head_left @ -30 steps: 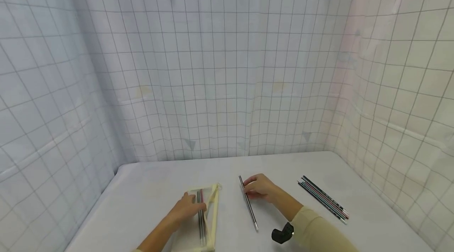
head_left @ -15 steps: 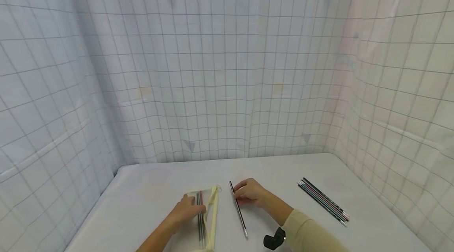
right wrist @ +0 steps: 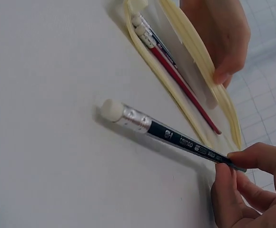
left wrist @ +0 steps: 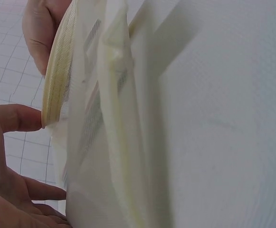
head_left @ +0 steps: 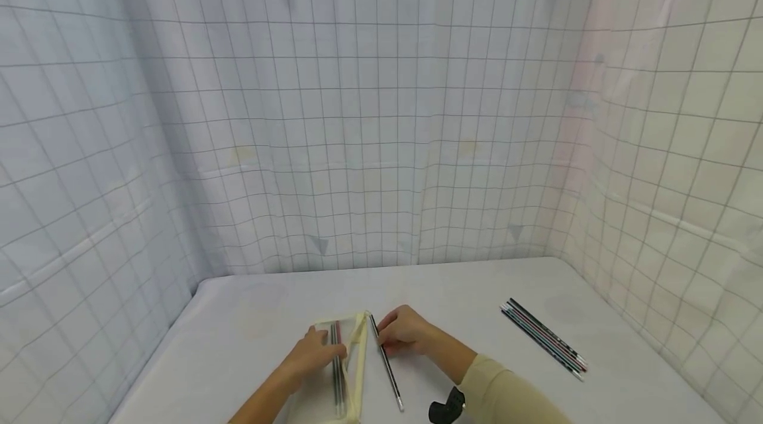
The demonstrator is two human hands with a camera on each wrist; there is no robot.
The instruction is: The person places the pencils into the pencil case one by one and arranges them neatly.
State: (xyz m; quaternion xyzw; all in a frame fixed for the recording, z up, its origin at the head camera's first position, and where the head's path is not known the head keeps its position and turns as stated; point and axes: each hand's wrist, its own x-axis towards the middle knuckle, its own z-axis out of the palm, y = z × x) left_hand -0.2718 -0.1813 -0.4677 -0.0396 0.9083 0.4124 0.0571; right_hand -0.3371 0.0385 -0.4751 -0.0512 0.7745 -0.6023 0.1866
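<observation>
A translucent mesh pencil pouch [head_left: 312,384] with pale yellow zipper edging lies in front of me at the left, several pencils showing through it. My left hand [head_left: 312,351] grips it along the opening; in the right wrist view its thumb holds up the yellow zipper edge [right wrist: 195,47]. A red pencil [right wrist: 185,90] and a dark one sit inside, white erasers toward me. Just right of the pouch, my right hand [head_left: 405,331] pinches a dark pencil [right wrist: 176,137] marked HB between thumb and fingers. Its white eraser end [right wrist: 113,110] points toward me, close over the table.
A bundle of several dark and red pencils [head_left: 544,339] lies slanted on the right side of the white table [head_left: 465,285]. Grid-patterned curtains [head_left: 381,112] stand behind and on both sides. A black device [head_left: 447,407] is by my right wrist.
My right hand has carried the dark pencil leftward, from mid-table to right beside the pouch's zipper edge. The left hand stays in place on the pouch.
</observation>
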